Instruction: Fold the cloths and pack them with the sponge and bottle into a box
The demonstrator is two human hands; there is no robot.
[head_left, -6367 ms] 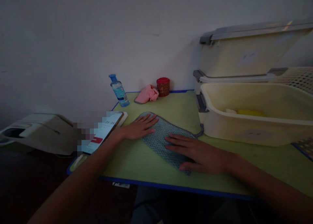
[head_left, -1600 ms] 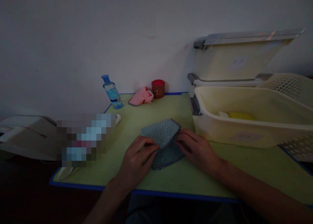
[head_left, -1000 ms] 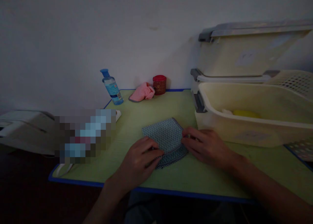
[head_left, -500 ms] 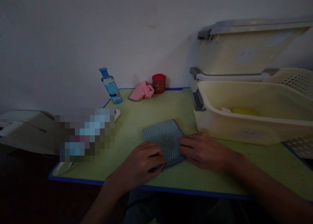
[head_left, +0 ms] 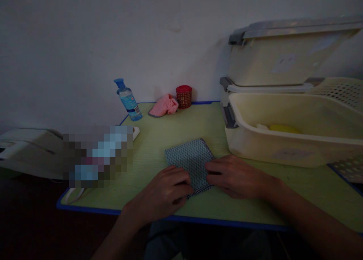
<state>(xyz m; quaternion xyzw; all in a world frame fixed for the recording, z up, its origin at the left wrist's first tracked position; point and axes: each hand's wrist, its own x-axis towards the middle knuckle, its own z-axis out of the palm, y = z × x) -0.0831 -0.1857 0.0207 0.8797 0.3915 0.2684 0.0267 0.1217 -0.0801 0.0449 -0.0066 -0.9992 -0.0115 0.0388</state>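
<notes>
A blue-grey woven cloth [head_left: 189, 161] lies folded into a small square on the green table [head_left: 176, 135]. My left hand [head_left: 163, 192] rests on the cloth's near left corner with its fingers curled down over the edge. My right hand [head_left: 235, 175] lies on the cloth's right edge, fingers pressed together and pointing left. Both hands press the folded cloth against the tabletop.
A cream plastic tub [head_left: 289, 135] stands right of the cloth, a lidded box [head_left: 280, 59] behind it. By the wall are a blue bottle [head_left: 127, 100], a pink cloth [head_left: 164, 105] and a red tin [head_left: 183, 96]. A blurred object [head_left: 98, 156] lies left.
The cloth lay spread out long under my flat hands; it is now folded into a small square. In the last second both hands slid slightly nearer along its front edge.
</notes>
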